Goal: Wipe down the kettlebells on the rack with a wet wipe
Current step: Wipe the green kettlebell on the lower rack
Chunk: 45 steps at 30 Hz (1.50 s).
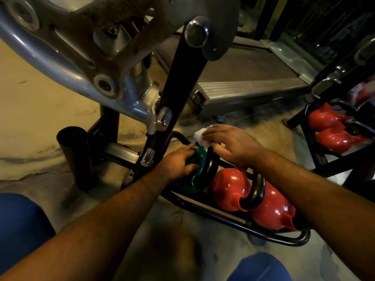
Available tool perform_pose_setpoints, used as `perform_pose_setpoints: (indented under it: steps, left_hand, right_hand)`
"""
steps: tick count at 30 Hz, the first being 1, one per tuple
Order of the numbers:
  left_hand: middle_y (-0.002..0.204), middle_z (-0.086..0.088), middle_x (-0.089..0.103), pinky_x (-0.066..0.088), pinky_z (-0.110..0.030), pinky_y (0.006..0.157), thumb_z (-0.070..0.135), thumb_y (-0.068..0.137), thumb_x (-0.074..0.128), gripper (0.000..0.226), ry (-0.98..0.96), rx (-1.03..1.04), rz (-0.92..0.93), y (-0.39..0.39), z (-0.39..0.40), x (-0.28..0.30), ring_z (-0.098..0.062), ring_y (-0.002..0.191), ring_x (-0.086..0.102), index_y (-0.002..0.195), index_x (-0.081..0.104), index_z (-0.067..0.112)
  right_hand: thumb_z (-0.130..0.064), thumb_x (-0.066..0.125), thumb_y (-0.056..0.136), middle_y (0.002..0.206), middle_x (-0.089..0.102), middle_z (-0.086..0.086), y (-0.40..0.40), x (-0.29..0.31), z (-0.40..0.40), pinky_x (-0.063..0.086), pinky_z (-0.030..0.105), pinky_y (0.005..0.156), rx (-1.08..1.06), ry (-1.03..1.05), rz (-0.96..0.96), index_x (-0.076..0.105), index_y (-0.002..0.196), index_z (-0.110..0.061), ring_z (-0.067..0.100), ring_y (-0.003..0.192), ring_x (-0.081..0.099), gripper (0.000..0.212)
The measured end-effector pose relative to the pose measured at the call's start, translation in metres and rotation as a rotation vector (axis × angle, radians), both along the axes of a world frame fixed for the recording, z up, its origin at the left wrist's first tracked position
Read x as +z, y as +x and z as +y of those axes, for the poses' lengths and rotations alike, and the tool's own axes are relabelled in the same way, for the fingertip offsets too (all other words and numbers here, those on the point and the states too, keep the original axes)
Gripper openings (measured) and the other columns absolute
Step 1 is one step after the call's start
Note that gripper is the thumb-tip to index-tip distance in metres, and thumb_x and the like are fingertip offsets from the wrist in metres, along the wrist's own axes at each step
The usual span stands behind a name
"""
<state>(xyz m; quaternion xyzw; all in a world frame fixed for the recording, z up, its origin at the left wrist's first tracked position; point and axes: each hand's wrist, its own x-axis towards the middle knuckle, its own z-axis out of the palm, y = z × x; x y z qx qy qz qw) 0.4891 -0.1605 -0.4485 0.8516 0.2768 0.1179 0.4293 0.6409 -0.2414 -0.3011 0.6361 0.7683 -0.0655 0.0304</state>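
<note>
Gripping the green kettlebell (193,171) with our left hand (178,162), fingers curled round its side, we press a white wet wipe (200,136) onto its top under the flat fingers of our right hand (233,142). It sits at the left end of a low black rack (263,234) on the floor, beside two red kettlebells (231,189).

My left hand (178,161) covers much of the green kettlebell (190,179), and my right hand (231,145) hides most of the wet wipe (199,136). The far red kettlebells (332,128) run off the right edge, something blurred above them.
</note>
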Motion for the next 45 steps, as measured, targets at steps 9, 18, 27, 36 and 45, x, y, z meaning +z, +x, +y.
perform_pose_setpoints:
  steps: [9, 18, 27, 36, 45]
  left_hand:
    - [0.158, -0.002, 0.037, 0.025, -0.038, 0.122, 0.029, 0.089, 0.071, 0.067, -0.068, 0.044, -0.060, -0.002, 0.000, -0.007, -0.018, 0.147, 0.032, 0.149, 0.044, 0.018]
    - [0.149, -0.006, 0.048, 0.030, -0.033, 0.118, 0.026, 0.090, 0.071, 0.061, -0.089, 0.041, -0.060, -0.007, 0.000, -0.006, -0.019, 0.139, 0.042, 0.145, 0.050, 0.011]
    - [0.114, 0.006, 0.060, 0.046, -0.007, 0.080, 0.014, 0.097, 0.061, 0.047, -0.189, 0.079, -0.086, -0.004, -0.007, -0.001, -0.007, 0.100, 0.059, 0.143, 0.049, 0.009]
    - [0.149, -0.002, 0.047, 0.030, -0.033, 0.119, 0.016, 0.098, 0.058, 0.048, -0.220, 0.041, -0.110, -0.005, -0.001, -0.011, -0.017, 0.138, 0.043, 0.145, 0.047, 0.013]
    - [0.159, -0.005, 0.035, 0.022, -0.033, 0.122, 0.022, 0.096, 0.060, 0.057, -0.231, 0.062, -0.068, -0.007, -0.004, 0.000, -0.024, 0.148, 0.031, 0.150, 0.042, 0.018]
  right_hand:
    - [-0.035, 0.046, 0.090, 0.133, 0.066, 0.011, 0.005, -0.002, -0.026, 0.046, 0.042, 0.109, -0.019, 0.109, 0.076, 0.069, 0.128, -0.007, 0.025, 0.127, 0.059, 0.052]
    - [-0.031, 0.048, 0.090, 0.139, 0.062, 0.012, -0.001, -0.019, -0.045, 0.046, 0.051, 0.108, 0.070, 0.159, 0.041, 0.066, 0.131, -0.007, 0.027, 0.135, 0.053, 0.051]
    - [-0.029, 0.058, 0.092, 0.133, 0.065, 0.011, -0.011, -0.041, -0.065, 0.044, 0.048, 0.110, 0.204, 0.321, -0.075, 0.067, 0.129, -0.009, 0.029, 0.131, 0.056, 0.043]
    - [-0.030, 0.059, 0.096, 0.140, 0.061, 0.012, -0.014, -0.068, -0.082, 0.035, 0.044, 0.118, 0.258, 0.411, -0.134, 0.064, 0.132, -0.008, 0.029, 0.137, 0.050, 0.043]
    - [-0.027, 0.054, 0.098, 0.152, 0.047, 0.016, -0.010, -0.091, -0.094, 0.028, 0.048, 0.122, 0.341, 0.423, -0.208, 0.051, 0.144, -0.005, 0.032, 0.147, 0.036, 0.051]
